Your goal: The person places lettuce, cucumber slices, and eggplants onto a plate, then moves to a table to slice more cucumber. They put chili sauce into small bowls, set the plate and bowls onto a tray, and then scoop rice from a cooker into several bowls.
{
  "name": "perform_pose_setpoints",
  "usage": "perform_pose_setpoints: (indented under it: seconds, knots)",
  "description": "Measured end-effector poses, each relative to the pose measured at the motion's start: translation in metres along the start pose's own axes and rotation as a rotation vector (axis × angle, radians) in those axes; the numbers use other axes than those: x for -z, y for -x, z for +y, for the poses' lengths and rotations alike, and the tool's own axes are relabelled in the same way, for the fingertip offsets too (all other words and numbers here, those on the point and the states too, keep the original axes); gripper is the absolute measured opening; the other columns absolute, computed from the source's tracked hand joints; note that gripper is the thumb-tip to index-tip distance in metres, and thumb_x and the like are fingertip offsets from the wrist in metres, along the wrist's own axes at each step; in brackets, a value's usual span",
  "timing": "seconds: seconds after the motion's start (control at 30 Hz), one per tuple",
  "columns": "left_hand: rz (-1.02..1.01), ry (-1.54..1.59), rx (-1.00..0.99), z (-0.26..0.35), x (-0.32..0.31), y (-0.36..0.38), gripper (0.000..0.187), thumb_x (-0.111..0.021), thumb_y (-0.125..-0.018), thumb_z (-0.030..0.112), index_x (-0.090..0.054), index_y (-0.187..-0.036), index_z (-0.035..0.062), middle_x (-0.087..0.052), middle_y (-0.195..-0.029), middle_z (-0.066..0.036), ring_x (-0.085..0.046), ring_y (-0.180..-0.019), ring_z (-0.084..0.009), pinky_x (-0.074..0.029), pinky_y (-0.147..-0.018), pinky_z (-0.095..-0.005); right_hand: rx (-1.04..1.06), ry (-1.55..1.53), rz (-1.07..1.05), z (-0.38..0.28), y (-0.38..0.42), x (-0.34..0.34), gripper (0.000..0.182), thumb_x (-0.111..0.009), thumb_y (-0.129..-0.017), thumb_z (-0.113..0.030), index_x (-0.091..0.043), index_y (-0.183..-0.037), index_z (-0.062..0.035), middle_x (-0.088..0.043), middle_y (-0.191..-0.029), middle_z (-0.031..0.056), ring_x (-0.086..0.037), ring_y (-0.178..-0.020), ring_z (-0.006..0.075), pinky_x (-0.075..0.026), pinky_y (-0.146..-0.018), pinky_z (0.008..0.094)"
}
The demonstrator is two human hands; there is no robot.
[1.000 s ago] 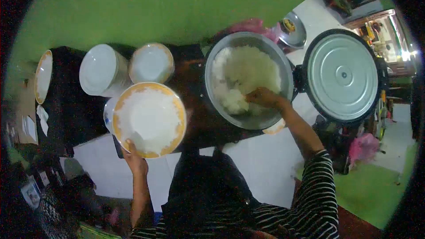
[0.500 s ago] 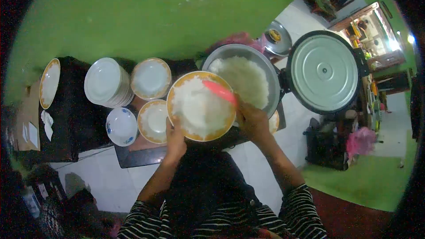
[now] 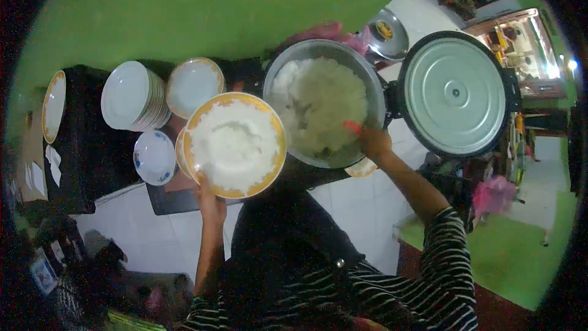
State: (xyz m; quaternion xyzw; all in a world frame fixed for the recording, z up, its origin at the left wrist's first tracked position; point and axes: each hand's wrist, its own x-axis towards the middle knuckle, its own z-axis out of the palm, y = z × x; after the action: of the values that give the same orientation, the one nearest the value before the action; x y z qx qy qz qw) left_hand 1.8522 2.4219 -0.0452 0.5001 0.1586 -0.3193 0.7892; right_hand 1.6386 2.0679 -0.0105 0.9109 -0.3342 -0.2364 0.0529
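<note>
My left hand (image 3: pixel 212 199) grips the near rim of a white plate (image 3: pixel 269 171) with a yellow-orange patterned border. White rice (image 3: pixel 229 147) is heaped in the middle of that plate. At the right side of a large grey rice cooker pot (image 3: pixel 277 61), my right hand (image 3: pixel 375 142) is closed on a red rice paddle (image 3: pixel 352 127). Only a short part of the paddle shows beside my fingers. More rice (image 3: pixel 331 92) fills the pot. The pot's lid (image 3: pixel 453 95) stands open on its right side.
Left of the held plate are a stack of white plates (image 3: pixel 125 95), a yellow-rimmed plate (image 3: pixel 196 86) and a blue-flowered bowl (image 3: pixel 154 158). Another plate (image 3: pixel 54 107) sits farther left. Behind the pot are pink plastic (image 3: pixel 318 30) and a metal tray (image 3: pixel 398 40) with food.
The plate has moved left with my left hand, and rice now shows plainly on it. My right hand has taken the paddle from over the plate to the pot's right side.
</note>
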Motion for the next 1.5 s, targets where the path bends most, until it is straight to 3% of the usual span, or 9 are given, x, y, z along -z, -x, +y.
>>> perform_pose_setpoints:
  seconds: [0.23, 0.3, 0.53, 0.63, 0.77, 0.93, 1.13, 1.23, 1.5]
  knots:
    - [0.028, 0.069, -0.041, -0.006, -0.014, 0.019, 0.043, -0.044, -0.091, 0.029, -0.034, -0.123, 0.0029, -0.047, -0.118, -0.01, -0.047, -0.108, -0.0205, -0.039, -0.091, -0.035, 0.27, -0.295, -0.268, -0.022, -0.048, -0.056, 0.039, -0.044, -0.079, -0.014, -0.052, -0.116, -0.0229, -0.059, -0.101, 0.0167, -0.057, -0.091, 0.0332, -0.044, -0.082, 0.0417]
    - [0.089, 0.093, -0.036, -0.006, -0.021, 0.028, 0.042, -0.044, -0.091, 0.028, -0.034, -0.124, 0.0034, -0.046, -0.118, -0.011, -0.046, -0.109, -0.0207, -0.038, -0.092, -0.0359, 0.481, -0.171, 0.095, -0.042, -0.042, -0.061, 0.038, -0.043, -0.078, -0.014, -0.051, -0.115, -0.0173, -0.06, -0.094, 0.0126, -0.057, -0.09, 0.0279, -0.044, -0.079, 0.0385]
    - [0.099, 0.105, -0.005, -0.022, -0.006, 0.033, 0.046, -0.046, -0.089, 0.034, -0.036, -0.123, 0.0029, -0.047, -0.118, -0.01, -0.046, -0.109, -0.0226, -0.038, -0.092, -0.0378, 1.144, -0.169, -0.053, -0.031, -0.122, -0.215, 0.029, -0.046, -0.08, -0.025, -0.059, -0.102, -0.0116, -0.057, -0.102, 0.0109, -0.053, -0.097, 0.0248, -0.04, -0.085, 0.0377]
    - [0.108, 0.112, 0.0, -0.02, -0.009, 0.03, 0.046, -0.045, -0.089, 0.034, -0.037, -0.122, 0.003, -0.048, -0.118, -0.01, -0.046, -0.109, -0.0227, -0.038, -0.092, -0.0382, 0.691, -0.581, -0.244, -0.033, -0.116, -0.175, 0.028, -0.045, -0.084, -0.028, -0.06, -0.099, -0.0107, -0.058, -0.104, 0.0095, -0.054, -0.094, 0.0256, -0.04, -0.085, 0.0377]
    - [0.028, 0.15, 0.023, -0.01, -0.006, 0.024, 0.044, -0.046, -0.09, 0.025, -0.031, -0.126, 0.0042, -0.045, -0.12, -0.01, -0.044, -0.111, -0.0206, -0.036, -0.094, -0.0361, 1.02, -0.328, 0.143, -0.005, -0.095, -0.118, 0.032, -0.048, -0.085, -0.032, -0.058, -0.101, -0.0068, -0.059, -0.105, 0.0096, -0.055, -0.095, 0.0247, -0.042, -0.083, 0.037]
    - [0.0, 0.105, 0.004, 0.003, -0.014, 0.019, 0.042, -0.046, -0.09, 0.022, -0.033, -0.125, 0.0038, -0.046, -0.12, -0.01, -0.047, -0.109, -0.0206, -0.037, -0.093, -0.0348, 0.497, -0.652, -0.284, 0.008, -0.063, -0.019, 0.034, -0.053, -0.085, -0.031, -0.057, -0.104, -0.0028, -0.062, -0.093, 0.0126, -0.059, -0.084, 0.0229, -0.046, -0.072, 0.0331]
    - [-0.054, 0.2, 0.071, 0.001, -0.03, 0.015, 0.043, -0.051, -0.082, 0.007, -0.037, -0.122, 0.004, -0.049, -0.115, -0.01, -0.05, -0.105, -0.021, -0.045, -0.085, -0.0334, 0.179, -0.866, -0.019, -0.06, 0.025, 0.106, 0.033, -0.052, -0.084, -0.024, -0.056, -0.11, -0.0044, -0.062, -0.087, 0.0157, -0.061, -0.076, 0.0258, -0.048, -0.066, 0.0342]
    - [-0.055, 0.154, 0.102, 0.002, -0.038, 0.016, 0.047, -0.052, -0.077, 0.001, -0.038, -0.121, 0.0043, -0.05, -0.113, -0.01, -0.051, -0.103, -0.0209, -0.048, -0.08, -0.0329, 0.334, -0.369, 0.414, -0.122, 0.043, 0.088, 0.045, -0.05, -0.081, -0.017, -0.042, -0.126, -0.0132, -0.061, -0.084, 0.0153, -0.059, -0.069, 0.0326, -0.047, -0.059, 0.0414]
    - [-0.182, 0.334, 0.223, -0.017, -0.025, 0.004, 0.045, -0.052, -0.077, 0.004, -0.038, -0.12, 0.0061, -0.052, -0.105, -0.007, -0.056, -0.092, -0.0189, -0.05, -0.073, -0.0299, 0.283, -0.163, 0.192, -0.152, 0.087, 0.069, 0.055, -0.048, -0.079, -0.016, -0.033, -0.131, -0.0091, -0.06, -0.085, 0.0147, -0.06, -0.065, 0.0283, -0.047, -0.047, 0.0388]
